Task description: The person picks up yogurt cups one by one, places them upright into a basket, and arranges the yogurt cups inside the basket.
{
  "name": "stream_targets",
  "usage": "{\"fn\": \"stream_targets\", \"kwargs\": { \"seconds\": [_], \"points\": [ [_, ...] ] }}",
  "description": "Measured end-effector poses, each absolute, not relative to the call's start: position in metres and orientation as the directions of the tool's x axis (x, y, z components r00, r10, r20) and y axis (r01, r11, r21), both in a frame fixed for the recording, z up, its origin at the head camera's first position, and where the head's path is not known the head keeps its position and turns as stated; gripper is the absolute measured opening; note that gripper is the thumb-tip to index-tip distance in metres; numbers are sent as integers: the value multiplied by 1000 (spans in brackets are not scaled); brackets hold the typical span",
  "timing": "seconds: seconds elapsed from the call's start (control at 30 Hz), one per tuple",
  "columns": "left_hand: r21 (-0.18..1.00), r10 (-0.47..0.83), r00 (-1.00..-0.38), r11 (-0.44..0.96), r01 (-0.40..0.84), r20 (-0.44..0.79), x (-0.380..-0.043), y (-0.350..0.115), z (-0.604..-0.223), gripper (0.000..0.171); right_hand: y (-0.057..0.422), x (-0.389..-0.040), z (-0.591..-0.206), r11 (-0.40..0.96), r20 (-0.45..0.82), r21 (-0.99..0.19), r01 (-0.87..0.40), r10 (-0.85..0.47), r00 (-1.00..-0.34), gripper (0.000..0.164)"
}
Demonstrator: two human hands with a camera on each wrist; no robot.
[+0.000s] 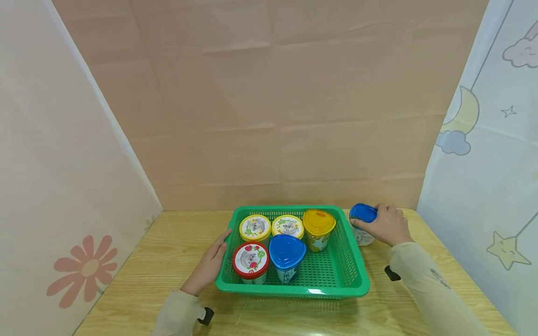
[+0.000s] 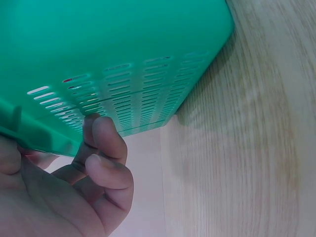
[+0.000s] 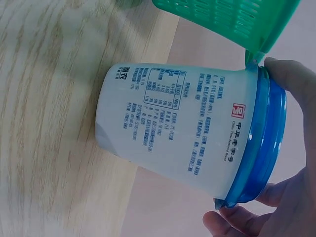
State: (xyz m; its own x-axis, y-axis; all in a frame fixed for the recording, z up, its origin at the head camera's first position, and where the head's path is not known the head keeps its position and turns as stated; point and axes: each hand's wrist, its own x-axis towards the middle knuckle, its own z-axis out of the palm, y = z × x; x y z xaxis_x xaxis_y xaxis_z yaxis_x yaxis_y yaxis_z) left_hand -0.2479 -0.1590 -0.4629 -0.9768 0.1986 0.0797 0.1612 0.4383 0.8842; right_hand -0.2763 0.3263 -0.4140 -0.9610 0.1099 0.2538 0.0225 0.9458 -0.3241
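Beyond the basket's right side, my right hand grips a white yogurt cup by its blue lid, thumb on one side and fingers on the other. Whether the cup's base touches the table cannot be told. My left hand holds the left rim of a green plastic basket; its curled fingers show outside the slotted wall. Inside the basket stand two yellow-rimmed cups, a red-rimmed cup, a blue-lidded cup and a yellow-lidded cup.
The basket stands on a light wood table. A brown sheet rises behind it, with printed white sheets at the left and right. Inside the basket, bare slotted floor shows at the front right.
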Motion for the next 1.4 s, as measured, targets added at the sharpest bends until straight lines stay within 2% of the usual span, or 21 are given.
{"fn": "stream_targets", "kwargs": {
  "seconds": [0.57, 1.4],
  "points": [
    [877, 198, -977, 451, 165, 83, -246, -159, -462, 47, 321, -258, -398, 942, 286, -335, 3, 104, -952, 98],
    [888, 208, -973, 424, 180, 98, -242, -158, -458, 46, 311, -237, -368, 945, 401, -321, -55, 83, -912, 91]
  ]
}}
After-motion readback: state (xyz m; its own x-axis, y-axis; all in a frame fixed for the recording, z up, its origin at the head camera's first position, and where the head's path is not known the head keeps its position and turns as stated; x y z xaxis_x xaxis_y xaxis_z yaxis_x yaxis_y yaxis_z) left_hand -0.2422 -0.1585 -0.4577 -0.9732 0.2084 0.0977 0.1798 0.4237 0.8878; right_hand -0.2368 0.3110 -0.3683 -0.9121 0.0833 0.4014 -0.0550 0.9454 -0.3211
